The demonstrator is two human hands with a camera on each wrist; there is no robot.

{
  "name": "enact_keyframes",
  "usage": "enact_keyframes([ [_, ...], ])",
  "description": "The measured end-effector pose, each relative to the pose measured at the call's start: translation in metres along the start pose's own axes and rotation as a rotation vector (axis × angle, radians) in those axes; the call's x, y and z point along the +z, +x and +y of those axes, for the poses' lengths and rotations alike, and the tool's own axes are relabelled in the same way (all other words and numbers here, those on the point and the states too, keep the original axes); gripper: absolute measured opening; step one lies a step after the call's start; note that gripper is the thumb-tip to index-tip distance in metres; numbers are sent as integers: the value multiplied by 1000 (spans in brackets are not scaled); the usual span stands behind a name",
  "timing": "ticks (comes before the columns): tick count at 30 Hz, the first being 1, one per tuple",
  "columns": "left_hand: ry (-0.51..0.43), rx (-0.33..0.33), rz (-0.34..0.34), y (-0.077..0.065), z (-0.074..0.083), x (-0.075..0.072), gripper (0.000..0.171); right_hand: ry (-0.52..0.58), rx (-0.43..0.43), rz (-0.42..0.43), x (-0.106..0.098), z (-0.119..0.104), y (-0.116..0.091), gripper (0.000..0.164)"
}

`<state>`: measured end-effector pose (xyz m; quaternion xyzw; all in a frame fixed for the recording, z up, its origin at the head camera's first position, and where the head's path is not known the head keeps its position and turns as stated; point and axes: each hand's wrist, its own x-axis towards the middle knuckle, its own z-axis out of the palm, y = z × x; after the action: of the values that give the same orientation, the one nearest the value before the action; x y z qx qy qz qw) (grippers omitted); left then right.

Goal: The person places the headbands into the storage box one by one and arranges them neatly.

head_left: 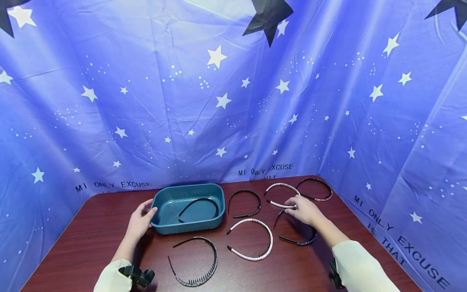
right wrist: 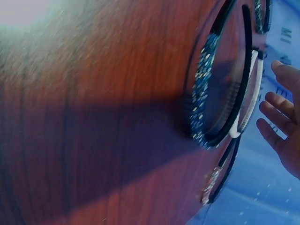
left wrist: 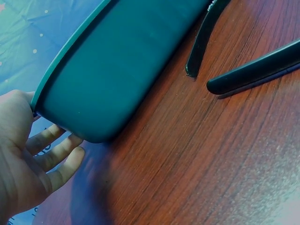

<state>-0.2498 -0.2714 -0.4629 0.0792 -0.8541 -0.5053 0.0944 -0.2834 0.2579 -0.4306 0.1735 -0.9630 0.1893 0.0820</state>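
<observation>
A teal plastic basin (head_left: 187, 228) stands at the back left of the table, with one black headband (head_left: 217, 207) inside it. My left hand (head_left: 140, 220) holds the basin's left end, thumb over the rim and fingers along the outer wall. At the right, my right hand (head_left: 304, 209) hovers over a pink-and-white headband (head_left: 280, 204). Its fingers (right wrist: 276, 112) are spread and look apart from the band in the right wrist view. Partly beneath that hand lies a dark glittery headband (head_left: 304, 243).
Another pink-and-white headband (head_left: 270, 239) lies mid-table. A dark toothed headband (head_left: 213, 265) is in front of the basin, a black one (head_left: 260, 205) to its right, and a further dark one (head_left: 322, 199) at the far right corner. A starry blue curtain (head_left: 189, 101) hangs behind.
</observation>
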Motion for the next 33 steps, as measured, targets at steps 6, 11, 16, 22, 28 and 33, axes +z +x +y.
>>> enact_keyframes([
  [6,-8,-2,0,-1,-1,0,47,-35,62,-28,-1,15,-9,22],
  [11,-14,-3,0,-1,-2,0,47,-46,94,-64,-3,22,-13,24],
  [16,-9,-1,3,-1,-2,0,47,-57,120,-89,-1,29,-16,25],
  [22,-8,-3,1,-1,-1,0,47,-49,148,-82,3,34,-18,28],
  [28,-16,-1,4,-1,0,1,47,-55,142,-63,8,36,-19,30],
  [33,-20,-4,5,-1,0,1,47,-70,134,-33,11,39,-19,27],
])
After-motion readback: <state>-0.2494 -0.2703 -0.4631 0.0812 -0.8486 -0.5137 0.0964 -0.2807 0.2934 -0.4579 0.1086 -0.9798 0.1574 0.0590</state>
